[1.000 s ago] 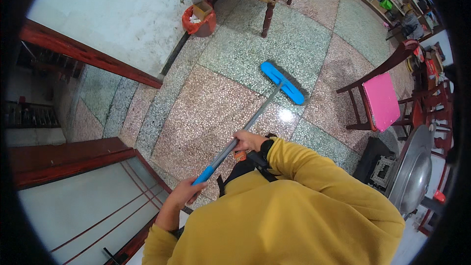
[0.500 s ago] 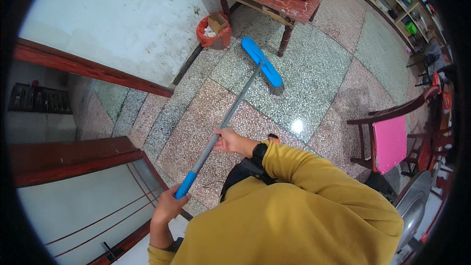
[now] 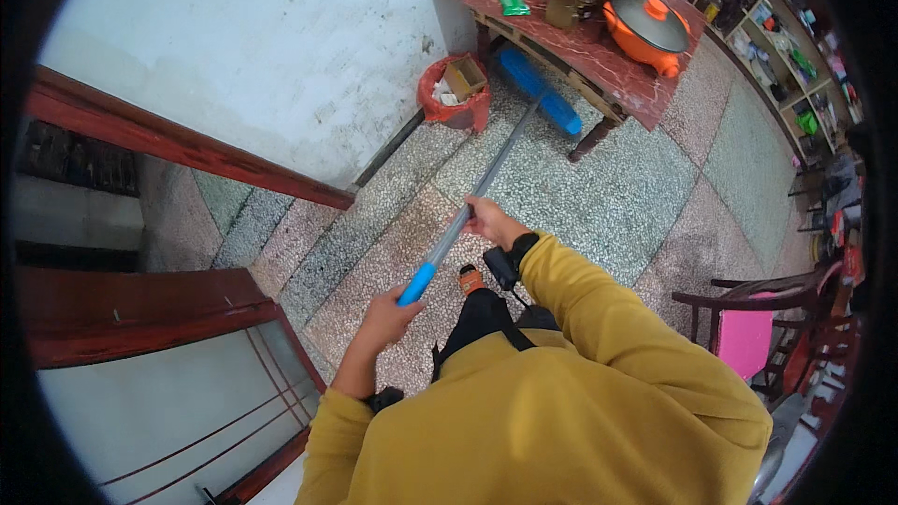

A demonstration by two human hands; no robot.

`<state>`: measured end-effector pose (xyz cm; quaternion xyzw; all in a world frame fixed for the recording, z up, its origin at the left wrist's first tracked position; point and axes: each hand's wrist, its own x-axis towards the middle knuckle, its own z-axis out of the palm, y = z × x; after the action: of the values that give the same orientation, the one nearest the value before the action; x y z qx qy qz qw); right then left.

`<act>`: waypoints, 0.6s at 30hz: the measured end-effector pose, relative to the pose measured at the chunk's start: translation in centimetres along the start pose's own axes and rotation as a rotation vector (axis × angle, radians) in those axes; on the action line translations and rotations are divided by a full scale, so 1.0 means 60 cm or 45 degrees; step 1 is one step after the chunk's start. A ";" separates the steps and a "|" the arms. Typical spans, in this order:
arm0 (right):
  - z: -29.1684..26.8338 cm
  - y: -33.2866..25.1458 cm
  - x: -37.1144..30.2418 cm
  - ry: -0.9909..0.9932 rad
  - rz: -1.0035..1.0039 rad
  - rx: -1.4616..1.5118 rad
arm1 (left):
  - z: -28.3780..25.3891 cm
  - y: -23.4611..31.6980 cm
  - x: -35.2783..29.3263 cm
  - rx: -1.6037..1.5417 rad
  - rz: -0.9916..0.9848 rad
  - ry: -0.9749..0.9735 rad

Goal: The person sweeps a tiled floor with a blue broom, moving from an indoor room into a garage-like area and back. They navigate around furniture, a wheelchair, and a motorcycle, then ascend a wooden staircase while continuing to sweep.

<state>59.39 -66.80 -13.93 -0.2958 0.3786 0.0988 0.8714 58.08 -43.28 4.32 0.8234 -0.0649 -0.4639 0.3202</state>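
1 broom (image 3: 501, 155) w/ blue hd (image 3: 543, 93), gry pole (image 3: 488, 176)

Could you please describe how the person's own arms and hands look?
Both sleeves are plain mustard yellow, with no visible markings. The left hand and the right hand wear no gloves. A black band sits next to the right cuff. A black object shows beside the left cuff; whether it is strapped on is unclear.

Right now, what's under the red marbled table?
At the near edge of the table, between two wooden legs, the blue broom head shows, its grey pole slanting out. The table itself covers the floor deeper underneath, so anything lying there can't be seen.
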 end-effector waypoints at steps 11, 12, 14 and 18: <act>0.019 0.047 0.161 0.202 0.420 -0.057 | -0.108 -0.021 0.118 -0.447 -0.425 -0.189; 0.019 0.047 0.168 0.165 0.436 -0.102 | -0.106 -0.019 0.125 -0.409 -0.479 -0.166; 0.012 0.042 0.184 0.327 0.375 -0.081 | -0.087 -0.012 0.149 -0.400 -0.431 -0.144; -0.030 0.002 0.229 0.364 0.310 -0.060 | -0.044 0.008 0.228 -0.201 -0.428 -0.101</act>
<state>67.81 -68.47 -24.84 -0.2792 0.5291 0.1694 0.7832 67.99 -47.96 -4.28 0.7761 0.0975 -0.5465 0.2990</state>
